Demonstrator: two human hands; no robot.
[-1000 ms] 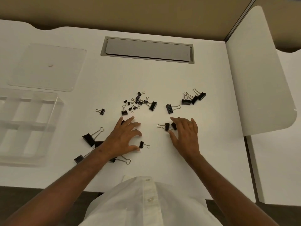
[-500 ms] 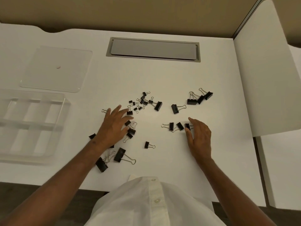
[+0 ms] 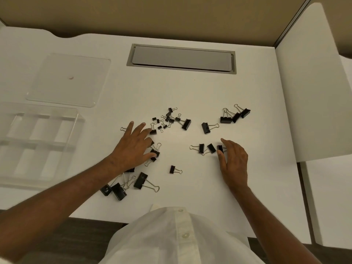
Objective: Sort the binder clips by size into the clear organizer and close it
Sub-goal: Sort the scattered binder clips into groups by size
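Head view: black binder clips (image 3: 172, 120) lie scattered across the middle of the white surface (image 3: 190, 88), none in the clear organizer (image 3: 38, 143), which sits open at the left edge. Its flat clear lid (image 3: 70, 80) lies apart, just behind it. The left hand (image 3: 133, 147) rests flat with fingers spread over a few medium clips (image 3: 155, 152); several large clips (image 3: 141, 181) lie by its wrist. The right hand (image 3: 233, 159) has relaxed fingers, thumb and forefinger touching the end clip (image 3: 220, 148) of a short row. Three more large clips (image 3: 236, 116) sit far right. A grey hatch (image 3: 182, 59) is set into the surface behind.
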